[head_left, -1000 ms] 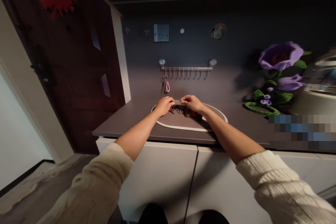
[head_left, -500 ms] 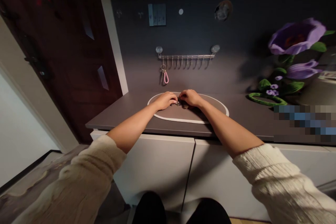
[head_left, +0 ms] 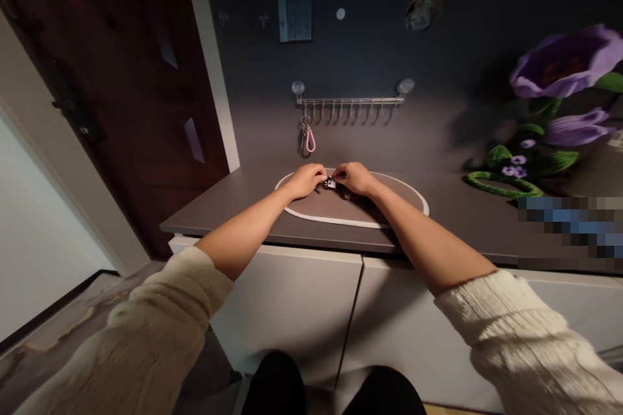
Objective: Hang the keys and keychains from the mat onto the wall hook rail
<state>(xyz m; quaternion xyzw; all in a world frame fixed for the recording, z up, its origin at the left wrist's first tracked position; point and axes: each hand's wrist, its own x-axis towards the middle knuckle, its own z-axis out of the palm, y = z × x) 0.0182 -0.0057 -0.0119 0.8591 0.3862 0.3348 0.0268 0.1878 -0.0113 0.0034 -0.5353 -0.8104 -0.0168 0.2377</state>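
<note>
Over the oval mat point(head_left: 335, 211), brown with a white rim, both hands meet at a small bunch of keys point(head_left: 331, 183) with shiny metal and dark parts. My left hand point(head_left: 305, 180) pinches the left side of it with its fingers closed; a thin dark piece pokes out below the fingertips. On the other side, my right hand point(head_left: 354, 179) is closed in a pinch too, with a brownish piece point(head_left: 345, 194) hanging just below it. Fingers hide part of the bunch, so its exact pieces are hard to make out.
A clear hook rack point(head_left: 350, 102) is fixed to the dark wall behind; a pink key strap point(head_left: 310, 139) hangs at its left end. Purple fabric flowers point(head_left: 567, 65) stand at the right of the counter point(head_left: 209, 207). A dark red door point(head_left: 131, 97) is at the left.
Both hands have risen slightly and stay close together. More of the bright metal now shows between the fingertips. The view has shifted a little.
</note>
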